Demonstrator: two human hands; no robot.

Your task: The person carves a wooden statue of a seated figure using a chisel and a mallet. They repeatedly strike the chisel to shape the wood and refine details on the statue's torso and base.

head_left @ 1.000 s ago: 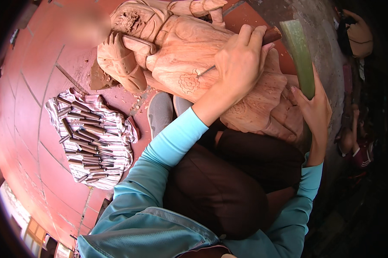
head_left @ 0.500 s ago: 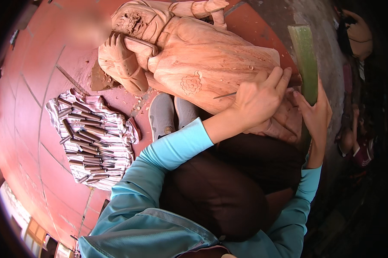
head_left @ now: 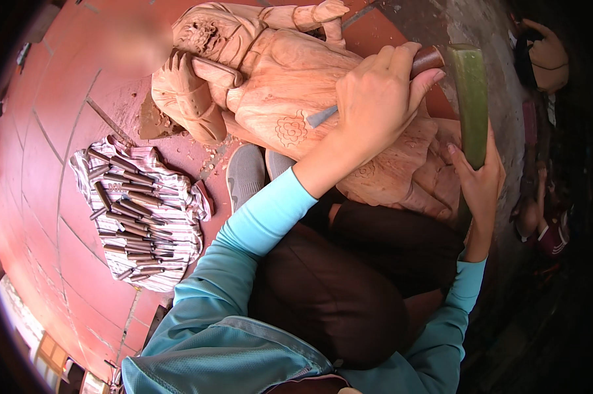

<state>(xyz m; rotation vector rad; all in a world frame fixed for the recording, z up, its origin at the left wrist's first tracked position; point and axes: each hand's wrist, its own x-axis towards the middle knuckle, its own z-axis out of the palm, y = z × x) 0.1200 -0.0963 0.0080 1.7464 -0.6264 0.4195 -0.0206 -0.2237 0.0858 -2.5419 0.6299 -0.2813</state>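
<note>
Left hand (head_left: pixel 375 108): at one o'clock in the head view, fingers wrapped tight round a chisel with a dark brown wooden handle and grey steel blade (head_left: pixel 329 115). The handle end projects past the fingertips toward the upper right; the blade tip rests against the carving, beside an incised flower motif (head_left: pixel 291 130). The grip appears chosen to steady the edge at a shallow slant to the surface.

Right hand (head_left: pixel 477 180): at three o'clock, closed about the lower end of a long green block-shaped mallet (head_left: pixel 470 98). The mallet stands nearly upright, its head close beside the chisel's handle end, seemingly poised to strike it.

Large pale reddish carved wooden figure (head_left: pixel 290 72): lies on its side from eleven to three o'clock, its lower part propped against the person's dark brown trousered lap (head_left: pixel 349 282), which likely keeps it from shifting. Relief detail shows at its upper left end.

Grey shoes (head_left: pixel 247 174): two toes, just below the figure at centre.

Striped cloth (head_left: pixel 178 230): at nine o'clock, spread flat on the red tiled floor (head_left: pixel 46 164), bearing many brown-handled carving tools (head_left: pixel 129 226) laid in rough rows, within the left arm's reach. Wood chips lie scattered between cloth and figure.

Turquoise sleeves (head_left: pixel 244 256): cover both forearms.
</note>
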